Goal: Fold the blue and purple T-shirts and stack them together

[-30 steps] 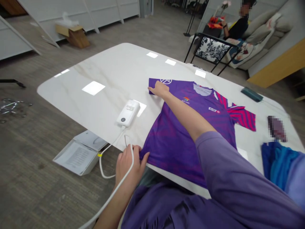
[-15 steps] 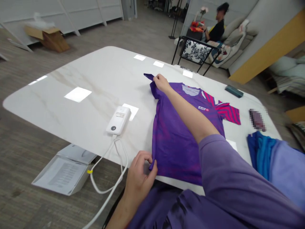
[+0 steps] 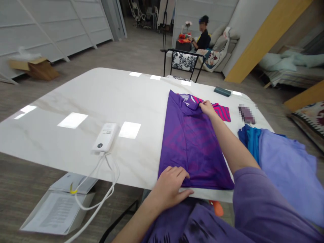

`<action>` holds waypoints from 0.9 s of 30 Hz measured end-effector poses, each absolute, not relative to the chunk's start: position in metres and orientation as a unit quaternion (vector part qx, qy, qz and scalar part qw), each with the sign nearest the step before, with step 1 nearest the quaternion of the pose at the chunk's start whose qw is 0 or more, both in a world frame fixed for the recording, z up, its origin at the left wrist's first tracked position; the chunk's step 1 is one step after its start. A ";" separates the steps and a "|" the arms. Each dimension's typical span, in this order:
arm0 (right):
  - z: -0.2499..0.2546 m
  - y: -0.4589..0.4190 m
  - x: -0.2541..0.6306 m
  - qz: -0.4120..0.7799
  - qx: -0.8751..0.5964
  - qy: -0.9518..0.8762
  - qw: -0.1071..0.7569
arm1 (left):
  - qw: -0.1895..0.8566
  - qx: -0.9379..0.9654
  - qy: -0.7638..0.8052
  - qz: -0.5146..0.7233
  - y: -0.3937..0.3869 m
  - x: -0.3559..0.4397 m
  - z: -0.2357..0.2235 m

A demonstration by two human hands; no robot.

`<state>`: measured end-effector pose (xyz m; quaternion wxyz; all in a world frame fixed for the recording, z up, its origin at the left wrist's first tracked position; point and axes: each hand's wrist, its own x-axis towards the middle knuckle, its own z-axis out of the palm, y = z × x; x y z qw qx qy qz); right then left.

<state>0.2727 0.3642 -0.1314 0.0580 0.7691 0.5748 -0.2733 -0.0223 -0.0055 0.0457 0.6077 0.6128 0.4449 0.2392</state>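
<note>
A purple short-sleeved shirt (image 3: pixel 199 148) lies on the white table, its left side turned inward over the body. My right hand (image 3: pixel 208 108) is closed on the sleeve of the turned-in side, near the neckline. A pink-striped sleeve (image 3: pixel 222 112) spreads out just beyond that hand. My left hand (image 3: pixel 169 185) rests at the near hem, its fingers on the fabric and the thumb stretched apart from them. Part of the shirt is hidden under my left hand and right forearm.
A white power bank (image 3: pixel 106 136) with a white cable lies left of the shirt. Folded blue and lilac clothes (image 3: pixel 286 162) sit at the right edge, near a dark green case (image 3: pixel 222 91). Beyond the table stand a chair (image 3: pixel 184 60) and a seated person (image 3: pixel 204 38).
My right hand has carried the left sleeve and side over to the right, across the shirt. My left hand has moved right along the hem, and its pinch has loosened.
</note>
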 end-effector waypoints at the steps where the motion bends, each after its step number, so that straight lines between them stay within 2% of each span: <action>1: -0.129 0.361 0.286 -0.259 0.771 0.574 0.090 | 0.611 0.609 0.445 0.241 -0.005 -0.019 0.043; 7: -0.130 0.367 0.310 -0.194 0.743 0.596 0.235 | 0.515 0.640 0.515 0.245 0.004 -0.018 0.001; 10: -0.137 0.375 0.304 -0.172 0.707 0.636 0.258 | 0.478 0.678 0.521 0.202 0.003 -0.019 -0.015; 17: -0.155 0.395 0.307 -0.269 0.609 0.687 0.292 | 0.470 0.694 0.522 0.156 0.004 -0.017 -0.015; 20: -0.156 0.403 0.313 -0.244 0.663 0.655 0.269 | 0.471 0.697 0.518 0.155 0.005 -0.018 -0.014; 23: -0.151 0.409 0.317 -0.175 0.740 0.620 0.195 | 0.477 0.698 0.513 0.151 0.005 -0.019 -0.015; 25: -0.148 0.409 0.318 -0.176 0.742 0.624 0.171 | 0.481 0.695 0.513 0.151 0.005 -0.019 -0.016; 27: -0.145 0.407 0.321 -0.206 0.710 0.647 0.186 | 0.486 0.693 0.512 0.149 0.005 -0.020 -0.017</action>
